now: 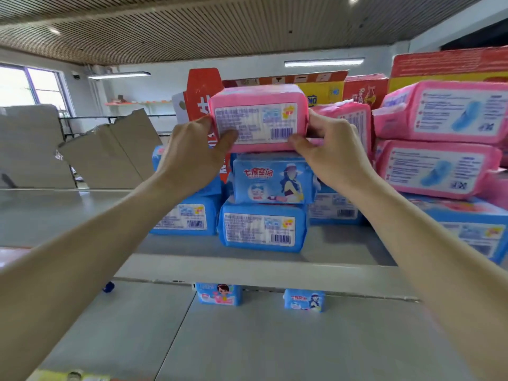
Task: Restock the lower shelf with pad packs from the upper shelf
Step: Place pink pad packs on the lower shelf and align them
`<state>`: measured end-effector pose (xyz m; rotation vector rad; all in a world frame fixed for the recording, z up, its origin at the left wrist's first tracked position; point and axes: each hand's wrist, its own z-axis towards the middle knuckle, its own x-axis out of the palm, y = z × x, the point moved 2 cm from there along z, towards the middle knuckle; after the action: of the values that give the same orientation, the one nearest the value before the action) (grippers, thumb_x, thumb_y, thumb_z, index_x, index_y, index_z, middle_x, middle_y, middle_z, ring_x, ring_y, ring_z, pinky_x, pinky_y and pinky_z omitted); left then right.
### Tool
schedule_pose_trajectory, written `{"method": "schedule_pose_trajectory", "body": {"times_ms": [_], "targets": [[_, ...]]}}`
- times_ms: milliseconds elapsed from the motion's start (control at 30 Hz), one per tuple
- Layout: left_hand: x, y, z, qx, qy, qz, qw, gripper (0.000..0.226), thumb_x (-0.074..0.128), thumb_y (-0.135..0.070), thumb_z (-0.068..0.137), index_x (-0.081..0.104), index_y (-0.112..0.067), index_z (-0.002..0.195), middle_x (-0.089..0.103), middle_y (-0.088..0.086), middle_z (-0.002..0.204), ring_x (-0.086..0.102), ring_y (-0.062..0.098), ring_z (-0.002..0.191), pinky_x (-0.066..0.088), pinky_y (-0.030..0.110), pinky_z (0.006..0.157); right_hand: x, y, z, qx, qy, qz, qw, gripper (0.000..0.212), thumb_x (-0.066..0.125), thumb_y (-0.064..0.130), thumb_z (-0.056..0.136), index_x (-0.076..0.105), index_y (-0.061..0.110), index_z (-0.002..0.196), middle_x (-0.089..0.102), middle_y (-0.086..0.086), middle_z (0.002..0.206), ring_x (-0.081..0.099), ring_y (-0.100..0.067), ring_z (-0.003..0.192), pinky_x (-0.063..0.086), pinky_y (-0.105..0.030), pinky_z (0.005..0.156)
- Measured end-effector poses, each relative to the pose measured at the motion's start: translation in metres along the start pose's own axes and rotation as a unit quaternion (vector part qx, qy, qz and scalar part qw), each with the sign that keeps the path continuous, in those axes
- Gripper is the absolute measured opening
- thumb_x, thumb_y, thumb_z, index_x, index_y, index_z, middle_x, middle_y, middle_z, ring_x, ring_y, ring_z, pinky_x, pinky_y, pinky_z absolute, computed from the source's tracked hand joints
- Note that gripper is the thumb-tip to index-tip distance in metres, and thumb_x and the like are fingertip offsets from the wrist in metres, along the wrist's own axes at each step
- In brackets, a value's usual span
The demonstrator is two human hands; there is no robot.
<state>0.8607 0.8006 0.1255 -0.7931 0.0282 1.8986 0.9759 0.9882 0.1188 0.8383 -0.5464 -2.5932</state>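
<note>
Upper shelf: hands apparently gripping pink pack

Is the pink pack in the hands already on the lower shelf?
No. Both hands grip the pink pack atop the blue stack on the upper shelf.

"七度空间" — blue pack front

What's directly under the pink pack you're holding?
Under the pink pack, gripped by the left hand and right hand, stands a blue pack atop another blue pack. Actual contact isn't discernible.
</note>
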Motion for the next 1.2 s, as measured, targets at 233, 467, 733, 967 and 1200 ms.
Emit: {"method": "schedule_pose_trajectory", "body": {"times_ms": [233, 467, 733, 967, 1200], "targets": [[-0.036, -0.017, -0.031, 0.057, -0.122, -0.048, 0.99, 0.029, 0.064, -0.03, 0.096, 0.067, -0.009, 0.117, 0.071, -0.001, 0.098, 0.049, 0.013, 0.076, 0.03, 0.018, 0.067, -0.019, 0.04, -0.022, -0.043, -0.055, 0.183, 0.981, 0.045, 0.05, 0.046, 0.1, 0.07, 0.006, 0.109, 0.07, -0.025, 0.094, 0.067, -0.041, 0.092, 0.058, -0.04, 0.077], [-0.06, -0.022, -0.081, 0.062, -0.097, -0.162, 0.98, 0.047, 0.072, -0.023, 0.091, 0.059, -0.012, 0.134, 0.063, -0.024, 0.089, 0.058, -0.017, 0.08, 0.038, 0.0, 0.072, -0.02, 0.08, -0.073, 0.019, -0.178, 0.22, 0.959, 0.041, 0.054, 0.046, 0.098, 0.066, 0.011, 0.082, 0.069, -0.015, 0.081, 0.067, -0.032, 0.079, 0.055, -0.039, 0.072], [-0.055, -0.019, -0.202, -0.031, 0.008, -0.496, 0.868, 0.051, 0.069, -0.036, 0.086, 0.06, -0.003, 0.124, 0.073, -0.001, 0.108, 0.068, 0.012, 0.101, 0.053, 0.027, 0.088, -0.012, 0.088, -0.205, 0.072, -0.161, 0.317, 0.932, 0.042, 0.062, 0.016, 0.091, 0.056, 0.013, 0.132, 0.073, 0.007, 0.115, 0.068, -0.009, 0.108, 0.052, -0.021, 0.09], [-0.027, -0.021, -0.308, -0.106, 0.053, -0.505, 0.855, 0.047, 0.078, -0.016, 0.086, 0.058, -0.03, 0.126, 0.072, -0.017, 0.111, 0.067, 0.007, 0.107, 0.052, 0.019, 0.092, 0.015, 0.066, -0.34, 0.141, -0.097, 0.282, 0.944, 0.051, 0.057, 0.001, 0.089, 0.05, 0.001, 0.139, 0.072, 0.005, 0.121, 0.067, -0.013, 0.112, 0.052, -0.02, 0.089], [0.009, -0.034, -0.397, -0.156, 0.098, -0.385, 0.904, 0.061, 0.076, -0.019, 0.086, 0.05, -0.044, 0.135, 0.067, -0.037, 0.102, 0.061, -0.012, 0.099, 0.044, 0.006, 0.085, 0.022, 0.032, -0.42, 0.24, -0.075, 0.246, 0.936, 0.039, 0.061, 0.011, 0.091, 0.061, 0.011, 0.131, 0.074, 0.008, 0.115, 0.069, -0.012, 0.109, 0.057, -0.026, 0.089]]}}
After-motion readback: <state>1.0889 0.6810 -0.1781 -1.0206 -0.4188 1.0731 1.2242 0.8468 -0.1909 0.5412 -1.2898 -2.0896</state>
